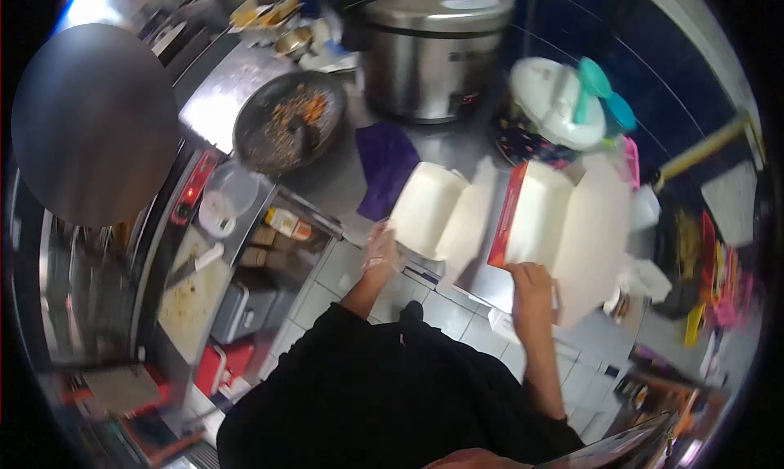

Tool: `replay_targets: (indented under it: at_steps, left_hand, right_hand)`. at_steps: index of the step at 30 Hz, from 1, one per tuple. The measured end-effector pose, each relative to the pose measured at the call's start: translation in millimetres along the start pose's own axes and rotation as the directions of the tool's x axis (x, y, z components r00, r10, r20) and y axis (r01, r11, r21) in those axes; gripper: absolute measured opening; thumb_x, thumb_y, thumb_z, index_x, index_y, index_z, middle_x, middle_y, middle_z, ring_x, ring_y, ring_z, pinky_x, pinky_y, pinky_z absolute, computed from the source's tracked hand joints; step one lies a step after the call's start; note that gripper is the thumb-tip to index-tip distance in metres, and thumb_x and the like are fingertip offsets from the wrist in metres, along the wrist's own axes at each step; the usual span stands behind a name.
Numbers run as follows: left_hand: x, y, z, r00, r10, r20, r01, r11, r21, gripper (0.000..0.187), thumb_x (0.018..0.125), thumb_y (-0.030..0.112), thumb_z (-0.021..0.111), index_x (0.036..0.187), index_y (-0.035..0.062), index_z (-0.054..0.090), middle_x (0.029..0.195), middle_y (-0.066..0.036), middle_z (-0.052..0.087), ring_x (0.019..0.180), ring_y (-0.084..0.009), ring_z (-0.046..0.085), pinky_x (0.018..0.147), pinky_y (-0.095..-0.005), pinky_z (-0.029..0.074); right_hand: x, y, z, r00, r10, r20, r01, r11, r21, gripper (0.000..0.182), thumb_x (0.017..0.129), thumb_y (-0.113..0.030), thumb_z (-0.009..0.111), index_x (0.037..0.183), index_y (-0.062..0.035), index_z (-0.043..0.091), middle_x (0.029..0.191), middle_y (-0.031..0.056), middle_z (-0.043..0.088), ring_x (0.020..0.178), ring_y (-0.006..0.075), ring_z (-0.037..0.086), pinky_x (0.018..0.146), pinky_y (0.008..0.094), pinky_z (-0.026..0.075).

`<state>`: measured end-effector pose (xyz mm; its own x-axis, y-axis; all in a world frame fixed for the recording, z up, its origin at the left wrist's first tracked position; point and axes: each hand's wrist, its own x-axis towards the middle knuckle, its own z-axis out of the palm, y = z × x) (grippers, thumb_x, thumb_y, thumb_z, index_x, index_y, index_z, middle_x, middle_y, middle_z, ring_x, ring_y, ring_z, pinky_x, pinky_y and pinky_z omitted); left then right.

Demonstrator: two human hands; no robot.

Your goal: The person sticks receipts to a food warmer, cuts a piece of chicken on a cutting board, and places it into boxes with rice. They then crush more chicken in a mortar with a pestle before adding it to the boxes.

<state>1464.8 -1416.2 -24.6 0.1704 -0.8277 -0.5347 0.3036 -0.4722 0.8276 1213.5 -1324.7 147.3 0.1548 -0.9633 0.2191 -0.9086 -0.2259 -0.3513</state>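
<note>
My left hand, in a clear plastic glove, is at the near left edge of a smaller white open box; whether its fingers grip the box is hard to see. My right hand, bare, has its fingers closed on the near edge of a larger open box with a red side and a white inside. Both boxes lie on the steel counter with their lids folded out to the right. A purple cloth lies left of the smaller box.
A pan with chopped food and a large steel cooker stand behind. A white lid with turquoise utensils is at back right. Further left, a knife rests on a cutting board. Bottles sit on a lower shelf.
</note>
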Motion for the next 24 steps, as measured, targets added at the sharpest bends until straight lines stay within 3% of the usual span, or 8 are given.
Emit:
replay_targets:
  at_steps: [4, 5, 6, 8, 12, 17, 21, 24]
  left_hand:
    - [-6, -9, -21, 0.930, 0.367, 0.004, -0.328, 0.826, 0.459, 0.047, 0.089, 0.031, 0.056, 0.129, 0.0079, 0.046, 0.119, -0.013, 0.056, 0.105, -0.0266, 0.055, 0.093, -0.0379, 0.043]
    - [-13, -11, -31, 0.870, 0.492, 0.003, -0.419, 0.738, 0.528, 0.050, 0.089, 0.033, 0.058, 0.130, 0.0076, 0.046, 0.118, -0.014, 0.057, 0.103, -0.0282, 0.057, 0.092, -0.0391, 0.044]
    - [-23, -9, -55, 0.798, 0.603, 0.005, -0.480, 0.630, 0.610, 0.053, 0.088, 0.036, 0.060, 0.130, 0.0074, 0.046, 0.116, -0.015, 0.059, 0.101, -0.0297, 0.058, 0.092, -0.0403, 0.044]
    - [-73, 20, -106, 0.684, 0.729, -0.012, -0.579, 0.553, 0.600, 0.053, 0.086, 0.031, 0.063, 0.131, 0.0084, 0.046, 0.125, -0.013, 0.054, 0.116, -0.0279, 0.050, 0.101, -0.0394, 0.036]
    - [-162, 16, -234, 0.619, 0.733, -0.280, -0.567, 0.665, 0.486, 0.053, 0.088, 0.026, 0.062, 0.136, 0.0114, 0.043, 0.138, -0.011, 0.044, 0.127, -0.0243, 0.040, 0.107, -0.0376, 0.029]
    - [-302, -41, -357, 0.573, 0.504, -0.646, -0.723, 0.683, -0.107, 0.070, 0.086, 0.037, 0.062, 0.144, 0.0143, 0.030, 0.147, -0.009, 0.032, 0.136, -0.0239, 0.028, 0.107, -0.0358, 0.028]
    - [-386, -111, -428, 0.545, 0.138, -0.827, -0.660, 0.679, -0.322, 0.094, 0.075, 0.067, 0.056, 0.147, 0.0186, 0.020, 0.151, -0.009, 0.023, 0.137, -0.0351, 0.024, 0.102, -0.0506, 0.031]
    - [-415, -167, -457, 0.306, -0.049, -0.951, -0.741, 0.615, -0.270, 0.094, 0.076, 0.070, 0.052, 0.148, 0.0193, 0.018, 0.151, -0.009, 0.023, 0.136, -0.0364, 0.025, 0.100, -0.0531, 0.032]
  right_hand:
    - [-11, 69, 151, 0.986, -0.165, -0.035, 0.146, 0.940, -0.309, 0.028, 0.081, -0.007, 0.047, 0.107, 0.0018, 0.055, 0.114, 0.0221, 0.054, 0.114, 0.0334, 0.047, 0.102, 0.0440, 0.033]
    - [-4, 68, 169, 0.986, 0.166, -0.026, -0.140, 0.897, 0.419, 0.032, 0.084, -0.010, 0.044, 0.112, 0.0040, 0.052, 0.120, 0.0226, 0.051, 0.116, 0.0341, 0.045, 0.103, 0.0443, 0.032]
    - [3, 68, 186, 0.878, 0.478, -0.014, -0.154, 0.311, 0.938, 0.037, 0.088, -0.013, 0.041, 0.118, 0.0062, 0.049, 0.125, 0.0231, 0.048, 0.119, 0.0349, 0.043, 0.104, 0.0446, 0.031]
    - [37, 7, 112, 0.878, 0.047, -0.476, -0.045, 0.999, 0.017, 0.043, 0.078, -0.011, 0.050, 0.118, 0.0014, 0.055, 0.116, 0.0210, 0.056, 0.111, 0.0366, 0.050, 0.097, 0.0448, 0.037]
    - [62, -113, 104, 0.633, -0.317, -0.707, 0.510, 0.857, 0.072, 0.021, 0.084, -0.011, 0.053, 0.099, 0.0021, 0.055, 0.096, 0.0151, 0.055, 0.091, 0.0303, 0.052, 0.085, 0.0424, 0.042]
    - [-8, -287, 249, 0.660, -0.733, -0.168, 0.634, 0.422, 0.649, 0.017, 0.081, 0.000, 0.055, 0.098, -0.0024, 0.055, 0.097, 0.0102, 0.053, 0.087, 0.0223, 0.055, 0.082, 0.0343, 0.045]
    - [-78, -392, 455, 0.532, -0.626, 0.570, -0.329, 0.468, 0.820, 0.029, 0.084, -0.013, 0.060, 0.111, -0.0075, 0.054, 0.095, 0.0040, 0.057, 0.087, 0.0174, 0.056, 0.077, 0.0314, 0.047]
    - [-90, -491, 586, 0.391, -0.281, 0.876, -0.490, 0.743, 0.457, 0.042, 0.083, -0.035, 0.061, 0.117, -0.0120, 0.052, 0.106, 0.0044, 0.054, 0.099, 0.0221, 0.054, 0.078, 0.0408, 0.044]
